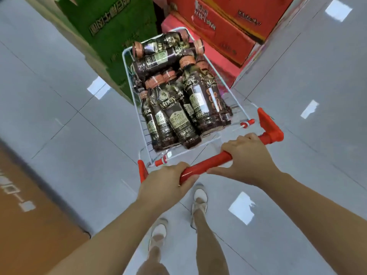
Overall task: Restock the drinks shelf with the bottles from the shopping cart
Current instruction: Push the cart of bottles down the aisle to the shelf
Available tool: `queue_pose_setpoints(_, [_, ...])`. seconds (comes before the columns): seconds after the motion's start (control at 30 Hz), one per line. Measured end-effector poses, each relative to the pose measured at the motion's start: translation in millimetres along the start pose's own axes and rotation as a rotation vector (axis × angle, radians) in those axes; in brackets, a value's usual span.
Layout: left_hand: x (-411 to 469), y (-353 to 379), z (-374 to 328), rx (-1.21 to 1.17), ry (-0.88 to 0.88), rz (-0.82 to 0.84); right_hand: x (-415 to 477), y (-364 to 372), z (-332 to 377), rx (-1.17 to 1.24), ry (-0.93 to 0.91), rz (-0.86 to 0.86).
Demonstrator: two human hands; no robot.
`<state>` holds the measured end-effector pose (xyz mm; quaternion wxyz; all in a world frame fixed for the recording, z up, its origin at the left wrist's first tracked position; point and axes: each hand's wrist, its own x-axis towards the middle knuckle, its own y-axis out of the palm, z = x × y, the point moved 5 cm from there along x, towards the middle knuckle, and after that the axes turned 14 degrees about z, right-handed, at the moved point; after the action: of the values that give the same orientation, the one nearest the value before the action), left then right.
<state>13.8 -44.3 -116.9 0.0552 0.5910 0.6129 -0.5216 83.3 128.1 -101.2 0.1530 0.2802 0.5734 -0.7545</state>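
Head view, looking down over both forearms.

- Step in hand, as I judge it: wheeling the load towards the drinks shelf, which is not in view. No bottle is out of the cart yet, so the restocking proper is ahead.
- Left hand [166, 183] wraps round the near end of the red plastic handle bar [206, 165], fingers curled under it. Right hand [247, 157] lies over the far end, fingers hooked across the top, thumb along the bar. Both hold the bar; neither is free.
- White wire shopping cart [139, 118] carries the dark brown plastic bottles [174, 110], heaped past the rim. Most lie lengthwise with necks away from the person; two or three lie crosswise on top at the far end.
- Bottles: smooth, glossy shrink labels with gold print, copper-coloured ribbed caps, round bodies tapering to shoulders. Likely to roll and slide on one another.
- Handling advice: push evenly with both hands and steer gently, since the top crosswise bottles look loosely perched. Stop short of the stacked boxes ahead.
- Ahead, close to the cart's nose: green cardboard carton [111, 26] on the left, red cardboard cartons [218, 28] on the right, all matt with printed lettering.
- Grey tiled floor [59, 120] is polished and mirrors the ceiling lights; wheels should run freely. Orange-brown carton [29, 219] sits at the near left.
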Motion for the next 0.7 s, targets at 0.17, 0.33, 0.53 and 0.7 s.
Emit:
queue_pose_setpoints(0.17, [-30,32,5,0.103,0.141,0.036,-47,40,32,0.106,0.157,0.039])
queue_pose_setpoints(0.33, [-64,69,14,0.289,0.275,0.028,-95,92,64,0.206,0.286,-0.023])
queue_pose_setpoints(0.53, [-94,108,5,0.47,0.44,0.084,-153,153,87,0.24,0.44,-0.169])
queue_pose_setpoints(0.7, [-93,130,-34,0.543,0.527,0.207,-193,176,72,0.326,0.539,-0.228])
